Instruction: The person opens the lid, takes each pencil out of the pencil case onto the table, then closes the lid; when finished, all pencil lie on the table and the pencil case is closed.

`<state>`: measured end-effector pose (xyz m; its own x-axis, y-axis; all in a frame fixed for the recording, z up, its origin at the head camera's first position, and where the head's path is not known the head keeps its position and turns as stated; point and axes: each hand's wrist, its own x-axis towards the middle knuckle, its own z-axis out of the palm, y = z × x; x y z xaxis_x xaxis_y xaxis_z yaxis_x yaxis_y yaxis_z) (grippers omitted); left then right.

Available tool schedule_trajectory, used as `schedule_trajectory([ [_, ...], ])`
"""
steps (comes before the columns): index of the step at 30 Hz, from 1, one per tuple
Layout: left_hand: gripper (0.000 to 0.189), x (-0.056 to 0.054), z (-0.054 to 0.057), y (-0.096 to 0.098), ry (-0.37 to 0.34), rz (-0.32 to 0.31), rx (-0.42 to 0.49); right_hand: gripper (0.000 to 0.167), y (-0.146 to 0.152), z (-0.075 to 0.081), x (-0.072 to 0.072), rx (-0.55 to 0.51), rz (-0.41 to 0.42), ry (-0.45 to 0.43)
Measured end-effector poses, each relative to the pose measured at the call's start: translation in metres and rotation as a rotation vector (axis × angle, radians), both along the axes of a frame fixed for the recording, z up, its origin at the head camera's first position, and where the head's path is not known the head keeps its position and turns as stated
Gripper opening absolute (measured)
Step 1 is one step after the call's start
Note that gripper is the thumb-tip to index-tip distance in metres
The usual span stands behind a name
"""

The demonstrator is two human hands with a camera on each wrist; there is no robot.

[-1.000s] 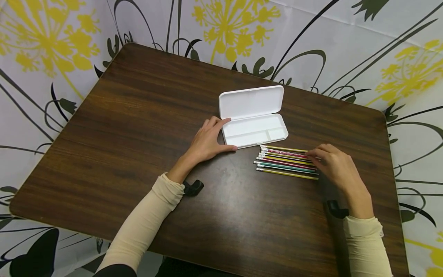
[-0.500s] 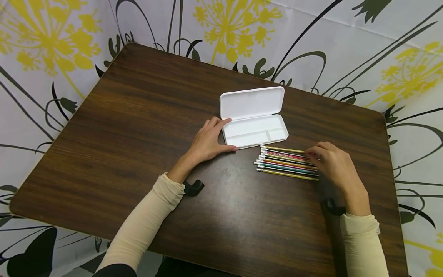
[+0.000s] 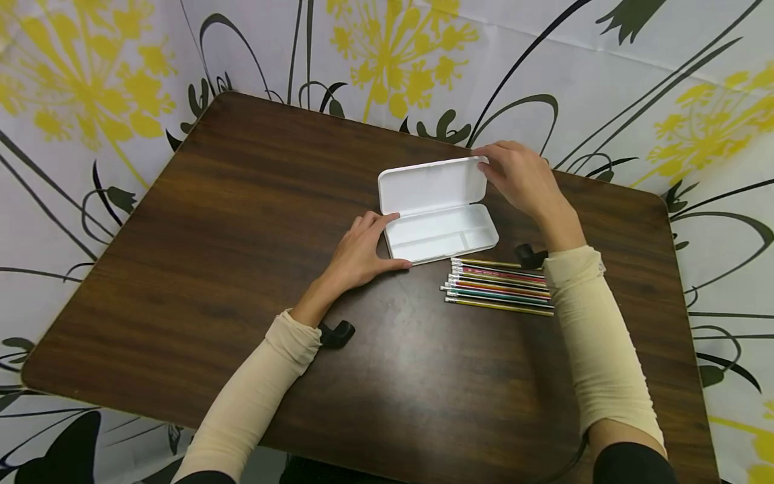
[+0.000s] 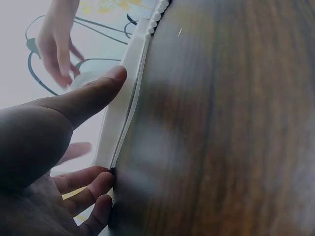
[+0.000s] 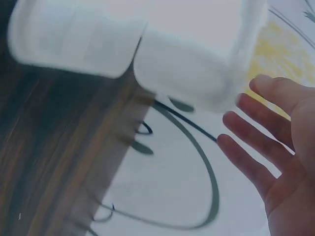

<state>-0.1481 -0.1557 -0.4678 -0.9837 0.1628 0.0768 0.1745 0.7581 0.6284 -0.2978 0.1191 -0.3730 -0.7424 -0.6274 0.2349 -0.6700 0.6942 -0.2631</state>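
Observation:
A white plastic pencil case [image 3: 444, 232] stands open on the table, its lid [image 3: 432, 185] raised at the back. My left hand [image 3: 358, 252] holds the left end, with the thumb [image 4: 101, 96] along the front edge and the index finger at the hinge corner. My right hand [image 3: 523, 176] is at the lid's upper right corner; in the right wrist view its fingers [image 5: 251, 160] are extended beside the lid, and I cannot tell whether they touch it. A row of pencils [image 3: 496, 289] lies in front of the case, partly hidden by the right sleeve.
The case's lower half has a long compartment and a small divided one at the front right. The brown wooden table [image 3: 242, 202] extends around it. A flower-patterned cloth [image 3: 272, 40] hangs behind the table. Black wrist devices [image 3: 336, 334] sit on both wrists.
My right hand has left the far ends of the pencils and moved up and left to the lid's corner. The left hand stays at the case. The pencils remain in their row.

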Motion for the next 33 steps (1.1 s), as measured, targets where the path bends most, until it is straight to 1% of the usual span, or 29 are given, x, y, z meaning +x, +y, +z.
schedule_trajectory([
  [3,0.092,0.000,-0.002,-0.001,0.011,0.026,0.045,0.027,-0.015,-0.003,-0.013,0.047,0.014,-0.032],
  [5,0.091,0.001,-0.004,0.001,0.011,0.046,0.084,0.026,-0.019,-0.006,-0.015,0.055,0.016,-0.034],
  [9,0.094,0.002,-0.006,0.002,0.013,0.085,0.137,0.025,-0.019,-0.008,-0.015,0.042,0.019,-0.025],
  [13,0.103,0.000,-0.006,0.002,0.015,0.107,0.177,0.026,-0.016,-0.006,-0.008,0.023,0.024,-0.019],
  [16,0.117,0.000,-0.007,0.000,0.008,0.107,0.199,0.027,-0.009,-0.006,0.004,-0.012,0.021,0.000],
  [18,0.125,0.000,-0.008,-0.001,0.004,0.101,0.195,0.029,-0.002,-0.009,0.015,-0.048,0.014,0.013],
  [20,0.128,-0.001,-0.008,0.000,0.000,0.085,0.174,0.027,0.008,-0.014,0.029,-0.086,0.014,0.033],
  [23,0.126,-0.002,-0.008,-0.001,-0.006,0.048,0.121,0.020,0.021,-0.025,0.050,-0.133,0.029,0.039],
  [25,0.124,-0.002,-0.006,-0.002,-0.027,0.028,0.097,0.016,0.027,-0.034,0.062,-0.155,0.047,0.038],
  [27,0.119,-0.002,-0.005,-0.003,-0.052,0.012,0.085,0.017,0.031,-0.045,0.071,-0.165,0.059,0.027],
  [30,0.105,-0.001,-0.004,-0.005,-0.088,0.000,0.093,0.021,0.033,-0.058,0.078,-0.170,0.057,0.000],
  [33,0.089,0.001,-0.006,-0.005,-0.091,-0.010,0.099,0.022,0.034,-0.068,0.084,-0.160,0.041,-0.028],
])
